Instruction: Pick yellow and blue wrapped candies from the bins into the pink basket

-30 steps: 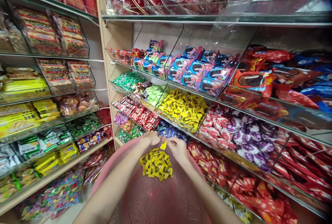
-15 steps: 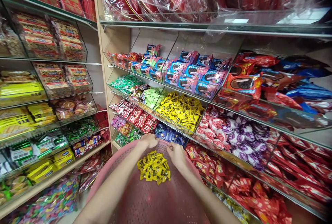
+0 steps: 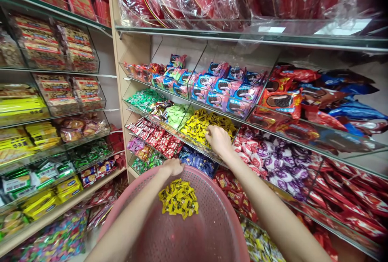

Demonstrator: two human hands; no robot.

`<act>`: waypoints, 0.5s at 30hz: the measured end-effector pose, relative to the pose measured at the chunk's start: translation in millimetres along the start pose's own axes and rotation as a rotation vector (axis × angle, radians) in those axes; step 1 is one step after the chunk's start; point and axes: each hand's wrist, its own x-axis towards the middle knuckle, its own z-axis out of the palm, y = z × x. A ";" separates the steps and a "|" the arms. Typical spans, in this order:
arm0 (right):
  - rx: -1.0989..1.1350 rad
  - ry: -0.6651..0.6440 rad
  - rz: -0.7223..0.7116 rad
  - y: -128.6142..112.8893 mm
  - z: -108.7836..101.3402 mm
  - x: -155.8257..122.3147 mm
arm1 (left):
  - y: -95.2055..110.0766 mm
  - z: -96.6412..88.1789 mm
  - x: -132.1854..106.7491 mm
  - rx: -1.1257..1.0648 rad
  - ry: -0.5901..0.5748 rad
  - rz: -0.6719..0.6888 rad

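Your left hand (image 3: 173, 167) is curled at the far rim of the pink basket (image 3: 212, 225); its grip is indeterminate. Your right hand (image 3: 219, 140) is curled at the shelved yellow candies (image 3: 196, 125); whether it grasps any cannot be determined. A yellow candy pile (image 3: 178, 198) lies inside the basket.

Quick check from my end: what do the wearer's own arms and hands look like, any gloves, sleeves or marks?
Both the left hand and the right hand are ungloved. The left forearm and right forearm are uncovered, with no sleeves in view. No watch, bracelet, cable or marking shows. The fingers are too small and partly hidden to rule out rings.
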 end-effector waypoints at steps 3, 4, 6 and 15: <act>-0.106 -0.059 -0.016 0.0 6.1 12.0 | -0.8 0.9 1.4 0.001 0.010 0.000; -0.122 -0.083 -0.012 0.6 8.2 15.6 | -1.2 1.3 1.9 0.001 0.013 0.000; -0.130 -0.118 -0.001 2.6 11.6 21.8 | -2.2 1.8 2.7 -0.002 0.020 0.002; -0.121 -0.105 -0.004 10.4 12.8 25.0 | -0.7 -4.7 -0.8 0.004 0.001 -0.016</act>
